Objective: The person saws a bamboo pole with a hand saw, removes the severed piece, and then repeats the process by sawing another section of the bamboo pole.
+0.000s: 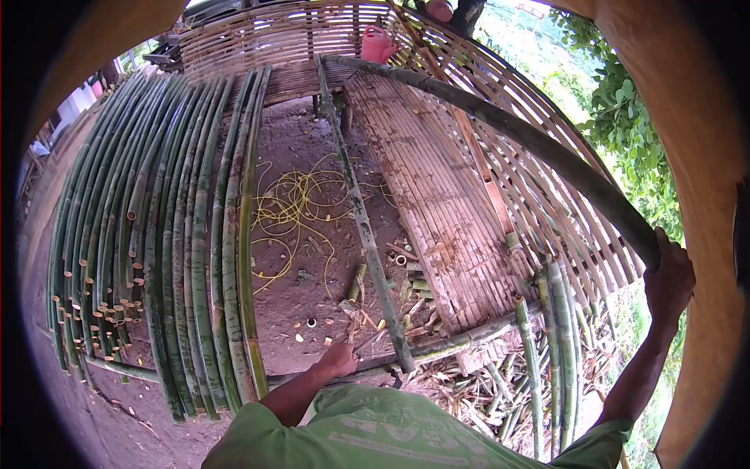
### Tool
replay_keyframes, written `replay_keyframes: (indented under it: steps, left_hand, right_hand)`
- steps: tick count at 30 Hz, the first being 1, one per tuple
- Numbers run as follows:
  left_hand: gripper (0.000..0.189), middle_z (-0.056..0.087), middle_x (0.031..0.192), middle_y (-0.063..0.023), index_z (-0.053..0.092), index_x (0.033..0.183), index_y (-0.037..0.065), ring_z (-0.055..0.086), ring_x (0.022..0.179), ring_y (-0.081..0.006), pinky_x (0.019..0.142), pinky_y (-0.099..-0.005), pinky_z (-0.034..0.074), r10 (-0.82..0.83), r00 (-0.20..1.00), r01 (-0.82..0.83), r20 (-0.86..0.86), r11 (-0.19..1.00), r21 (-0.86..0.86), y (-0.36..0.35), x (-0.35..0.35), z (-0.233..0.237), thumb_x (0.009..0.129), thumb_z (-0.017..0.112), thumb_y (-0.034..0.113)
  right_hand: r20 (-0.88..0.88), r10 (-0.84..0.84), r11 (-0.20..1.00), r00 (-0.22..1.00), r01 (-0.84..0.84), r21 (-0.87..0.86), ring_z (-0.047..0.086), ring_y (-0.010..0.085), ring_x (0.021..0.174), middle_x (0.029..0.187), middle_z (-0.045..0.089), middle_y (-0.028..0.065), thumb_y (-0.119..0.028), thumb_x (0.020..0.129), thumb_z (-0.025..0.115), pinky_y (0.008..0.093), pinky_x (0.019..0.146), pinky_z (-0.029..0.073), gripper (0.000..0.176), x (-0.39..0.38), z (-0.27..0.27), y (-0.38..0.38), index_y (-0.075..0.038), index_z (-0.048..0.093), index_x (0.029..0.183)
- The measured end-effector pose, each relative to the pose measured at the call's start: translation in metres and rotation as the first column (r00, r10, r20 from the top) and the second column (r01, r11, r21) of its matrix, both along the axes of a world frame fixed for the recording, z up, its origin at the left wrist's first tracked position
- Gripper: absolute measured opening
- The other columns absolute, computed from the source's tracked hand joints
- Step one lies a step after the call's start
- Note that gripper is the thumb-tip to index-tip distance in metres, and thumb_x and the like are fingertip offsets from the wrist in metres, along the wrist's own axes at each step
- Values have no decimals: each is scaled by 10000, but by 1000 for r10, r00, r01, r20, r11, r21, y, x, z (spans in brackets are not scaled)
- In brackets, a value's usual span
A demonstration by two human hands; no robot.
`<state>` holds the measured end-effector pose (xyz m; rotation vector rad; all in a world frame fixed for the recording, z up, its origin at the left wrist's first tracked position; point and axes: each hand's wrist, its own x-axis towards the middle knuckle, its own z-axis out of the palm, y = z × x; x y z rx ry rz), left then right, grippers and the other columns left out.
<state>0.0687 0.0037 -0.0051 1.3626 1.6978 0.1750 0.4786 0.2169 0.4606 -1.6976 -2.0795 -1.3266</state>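
Note:
My left hand (pixel 337 361) is closed low in the middle, close to the horizontal bamboo pole. A thin, dark thing shows at its fingers, too small to name. At the right, my right hand (pixel 672 273) is wrapped round the near end of a long dark green bamboo pole (pixel 500 117). That pole is raised and slants across the view to the top middle. Another bamboo pole (pixel 361 219) runs lengthwise, its near end resting on the horizontal pole (pixel 461 338) in front of me.
Many green bamboo poles (pixel 199 234) lie side by side at the left. A slatted bamboo platform (pixel 437 203) and lattice fence stand at the right. Yellow cord (pixel 293 195) lies tangled on the ground. A pink watering can (pixel 376 45) is at the back. Bamboo pieces (pixel 556 344) lean near right.

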Motion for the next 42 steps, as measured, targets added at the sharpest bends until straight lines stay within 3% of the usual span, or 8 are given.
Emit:
replay_keyframes:
  steps: [11, 19, 21, 31, 36, 37, 38, 42]
  left_hand:
    - [235, 646, 787, -236, 624, 840, -8, 652, 769, -385, 694, -460, 492, -35, 999, 34, -24, 999, -42, 10, -6, -7, 700, 671, 176]
    - [227, 638, 800, -268, 636, 859, -9, 636, 789, -441, 719, -468, 502, -60, 995, 68, -75, 992, 107, 5, 2, 11, 722, 642, 172]
    - [235, 633, 818, -281, 638, 865, -19, 629, 808, -454, 734, -474, 504, -63, 991, 69, -116, 996, 56, 4, 1, 3, 741, 615, 180]
    - [252, 634, 796, -264, 634, 844, -20, 643, 768, -409, 705, -481, 493, -118, 970, 126, -212, 992, 25, -44, -20, 33, 708, 592, 188]
    - [224, 623, 727, -226, 614, 774, -1, 631, 673, -375, 642, -447, 492, 7, 962, 25, -274, 993, 115, -85, -43, 70, 673, 615, 199]
    - [219, 618, 708, -217, 606, 756, 2, 627, 655, -369, 622, -438, 492, 29, 959, 13, -281, 989, 147, -98, -50, 73, 670, 619, 203]
    - [208, 598, 672, -205, 588, 735, -1, 605, 602, -338, 585, -419, 478, 91, 959, -45, -269, 984, 172, -108, -56, 82, 679, 621, 196]
    - [209, 491, 548, -87, 502, 662, 18, 448, 470, -169, 476, -325, 380, 220, 960, -200, -175, 972, 126, -137, -55, 134, 720, 649, 155]
  right_hand:
    - [-47, -118, 949, 992, 99, -298, 621, 318, 688, 791, 620, 123, -24, 721, 611, 443, 631, 512, 513, 37, -133, -30, -169, 570, 1212]
    - [-404, -571, 428, 715, -161, -890, 666, 318, 773, 824, 670, 116, -296, 658, 730, 437, 686, 528, 489, -19, -415, -153, -214, 569, 1113]
    - [-460, -543, 418, 702, -249, -874, 659, 342, 865, 935, 677, 163, -318, 658, 707, 428, 778, 517, 749, -33, -461, -175, -147, 457, 1343]
    - [-398, -567, 263, 721, -299, -917, 656, 340, 906, 993, 667, 169, -408, 639, 729, 434, 785, 506, 808, -53, -531, -180, -150, 411, 1335]
    - [-677, -567, 250, 470, -685, -684, 556, 321, 1169, 1262, 571, 191, -302, 479, 915, 408, 979, 441, 1176, -10, -587, -178, -102, 290, 1455]
    - [-496, -708, 135, 502, -594, -793, 526, 320, 1205, 1298, 541, 201, -289, 494, 915, 423, 1007, 416, 1215, -16, -571, -177, -112, 227, 1481]
    - [-580, -562, 286, 590, -520, -805, 541, 316, 1176, 1278, 551, 188, -251, 515, 900, 447, 998, 414, 1182, -10, -606, -182, -118, 230, 1480]
    - [-363, -637, 170, 680, -335, -927, 646, 370, 820, 865, 647, 206, -219, 603, 728, 447, 669, 519, 479, -48, -548, -177, -25, 573, 1013]
